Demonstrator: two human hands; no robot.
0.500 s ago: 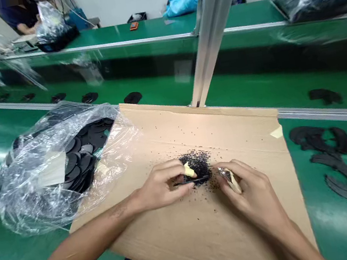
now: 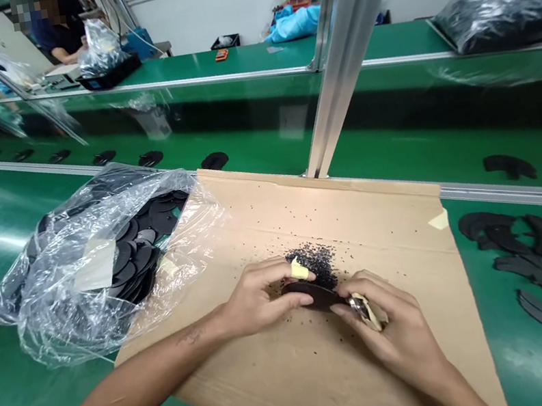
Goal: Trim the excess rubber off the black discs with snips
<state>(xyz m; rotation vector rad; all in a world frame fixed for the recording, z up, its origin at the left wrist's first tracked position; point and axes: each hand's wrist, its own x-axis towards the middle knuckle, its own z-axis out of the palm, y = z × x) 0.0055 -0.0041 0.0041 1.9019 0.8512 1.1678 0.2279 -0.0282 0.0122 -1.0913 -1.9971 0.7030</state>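
Observation:
My left hand [image 2: 264,295], with yellow tape around one finger, pinches a flat, rounded black plastic piece [image 2: 315,295] by its left end. My right hand [image 2: 390,311] is closed around a small shiny metal tool [image 2: 359,306] with pale yellow wrapping; its kind is hidden by the fingers. The fingertips of that hand meet the right end of the black piece. Just behind lies a heap of tiny black bits [image 2: 318,261], scattered over a cardboard sheet [image 2: 260,385].
Left of the cardboard, a clear plastic bag [image 2: 53,267] spills stacked black discs [image 2: 137,256]. Curved black parts [image 2: 534,256] lie on the green table at right. A slanted metal post [image 2: 335,88] rises behind the cardboard. Farther back, a person [image 2: 58,34] sits near a bagged tray.
The black piece has tilted so its broad face shows, and my right hand has come left to touch its end. My view has tipped slightly upward.

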